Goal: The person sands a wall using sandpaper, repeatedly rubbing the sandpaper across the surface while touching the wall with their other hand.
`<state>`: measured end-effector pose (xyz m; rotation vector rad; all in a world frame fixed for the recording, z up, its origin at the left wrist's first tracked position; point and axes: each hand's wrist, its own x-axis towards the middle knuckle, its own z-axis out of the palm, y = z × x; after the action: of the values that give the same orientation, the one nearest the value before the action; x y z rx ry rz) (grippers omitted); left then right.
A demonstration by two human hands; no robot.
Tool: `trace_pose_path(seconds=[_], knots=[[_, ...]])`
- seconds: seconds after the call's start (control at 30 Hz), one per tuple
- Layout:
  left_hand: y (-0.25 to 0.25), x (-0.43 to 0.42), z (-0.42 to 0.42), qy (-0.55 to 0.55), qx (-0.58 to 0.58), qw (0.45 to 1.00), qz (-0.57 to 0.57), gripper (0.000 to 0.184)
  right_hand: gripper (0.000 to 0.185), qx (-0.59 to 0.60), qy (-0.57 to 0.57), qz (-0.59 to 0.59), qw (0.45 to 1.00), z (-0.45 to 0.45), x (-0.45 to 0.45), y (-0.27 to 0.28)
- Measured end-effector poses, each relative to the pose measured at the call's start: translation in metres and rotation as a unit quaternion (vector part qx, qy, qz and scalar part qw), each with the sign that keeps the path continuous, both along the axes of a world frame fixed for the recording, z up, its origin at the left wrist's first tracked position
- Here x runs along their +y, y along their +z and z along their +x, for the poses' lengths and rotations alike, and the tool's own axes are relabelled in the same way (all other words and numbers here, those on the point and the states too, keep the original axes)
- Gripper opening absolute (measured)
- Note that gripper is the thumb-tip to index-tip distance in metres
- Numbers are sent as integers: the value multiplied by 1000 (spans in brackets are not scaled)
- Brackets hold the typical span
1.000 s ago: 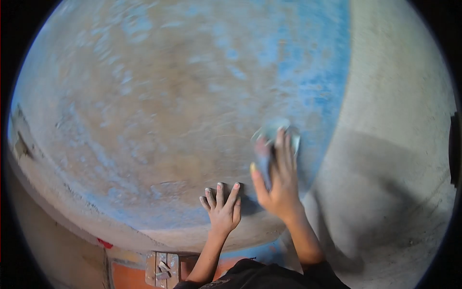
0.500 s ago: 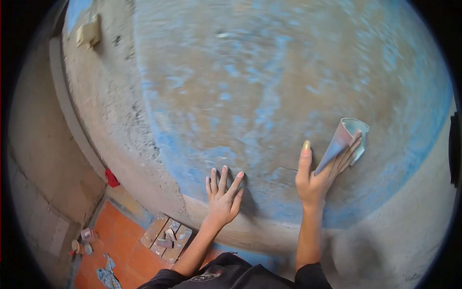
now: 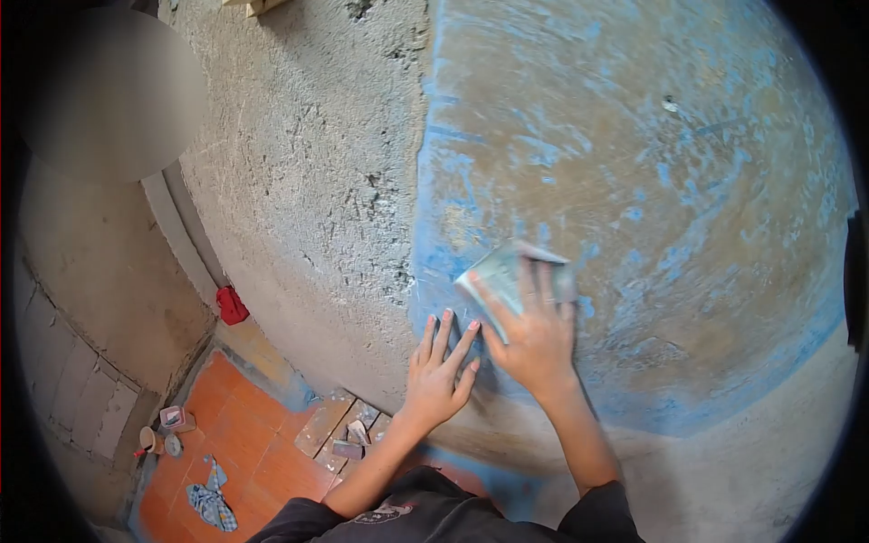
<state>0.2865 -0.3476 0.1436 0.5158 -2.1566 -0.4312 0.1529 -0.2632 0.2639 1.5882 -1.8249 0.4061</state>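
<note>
My right hand (image 3: 539, 348) presses a folded, pale greenish sheet of sandpaper (image 3: 507, 276) against the wall, its fingers laid over the sheet. Both the sheet and the fingertips are a little blurred. Just left of it, my left hand (image 3: 439, 376) rests on the lower wall with fingers spread, holding nothing. Under both hands is the painted wall (image 3: 615, 271), a patchy brown-grey surface with worn blue streaks. A blue edge separates it from rough grey plaster (image 3: 308, 199) on the left.
A small wooden stool (image 3: 324, 425) below left carries a few small blocks or scraps. On the orange tiled floor (image 3: 262, 462) lie a checked cloth (image 3: 213, 502) and small containers (image 3: 176, 418). A red item (image 3: 232, 306) sits at the wall's foot. A pale box (image 3: 258, 7) juts out at the top.
My right hand has swept left with the sandpaper, which was curled up and now lies flatter on the wall. My left hand stays on the wall. The view has shifted toward the left.
</note>
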Motion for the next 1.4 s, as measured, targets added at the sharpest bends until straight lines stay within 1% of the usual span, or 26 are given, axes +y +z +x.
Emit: trace_pose_path(seconds=[0.13,0.17,0.27,0.3,0.4,0.43,0.53,0.57,0.63,0.67,0.7,0.73,0.8,0.87,0.93,0.97,1.0,1.07,1.1,1.17,1.2,1.23,1.27,1.33,1.37,1.4], knots=[[-8,0,8,-40,-36,997,60,60,51,-9,-170,-186,968,4,16,9],[-12,0,8,-42,-34,996,65,60,52,-22,-181,-192,964,8,19,-4],[-25,0,9,-58,-37,995,74,61,53,-114,-127,-1,985,23,34,-76],[-30,0,10,-69,-40,994,74,62,61,-118,-159,24,980,18,41,-87],[-36,9,7,-97,-66,990,80,69,69,-106,-260,-199,939,-5,63,-82],[-37,9,7,-107,-80,988,73,72,73,-174,-269,-256,912,-10,71,-81],[-43,22,-6,-111,-59,988,92,78,72,-223,-211,-310,900,-5,56,-116],[-44,28,-11,-135,-31,983,122,79,73,-177,-188,-235,937,9,51,-131],[-45,32,-13,-167,14,969,181,82,75,-172,-226,-131,950,9,63,-158],[-45,31,-13,-170,14,970,173,82,76,-170,-240,-81,952,6,68,-171],[-43,30,-13,-174,16,971,165,82,73,-205,-248,-193,927,-7,75,-180],[-42,31,-14,-177,20,971,159,83,71,-291,-229,-320,872,-15,74,-189],[-38,35,-16,-168,-3,975,149,82,68,-429,-173,-548,696,-24,67,-205],[-37,39,-19,-165,-17,976,142,81,69,-323,-221,-315,865,-5,66,-233],[-36,44,-22,-167,-21,976,140,81,75,-286,-208,-100,930,15,77,-233],[-36,45,-24,-171,-20,976,133,82,75,-296,-244,-147,912,4,80,-245],[-37,45,-25,-177,-18,976,126,82,71,-366,-240,-288,852,-5,79,-242],[-38,49,-28,-183,-26,977,111,83,65,-462,-210,-546,667,-22,70,-232],[-37,51,-28,-183,-37,977,101,83,68,-436,-217,-512,707,-17,66,-221],[-36,55,-31,-187,-49,978,75,83,79,-321,-239,-297,867,-10,85,-222],[-36,57,-34,-190,-50,979,59,82,85,-255,-243,-174,919,-10,95,-224],[-35,59,-36,-192,-51,979,43,81,86,-233,-267,-204,913,-25,102,-233],[-33,61,-39,-195,-51,979,36,80,80,-305,-260,-327,856,-33,100,-241],[-27,68,-44,-199,-48,979,22,78,69,-421,-220,-549,688,-40,93,-222],[-28,70,-48,-197,-46,979,8,77,70,-331,-198,-515,765,-32,92,-219],[-29,72,-53,-197,-42,980,-6,75,74,-325,-187,-413,830,-26,101,-219]])
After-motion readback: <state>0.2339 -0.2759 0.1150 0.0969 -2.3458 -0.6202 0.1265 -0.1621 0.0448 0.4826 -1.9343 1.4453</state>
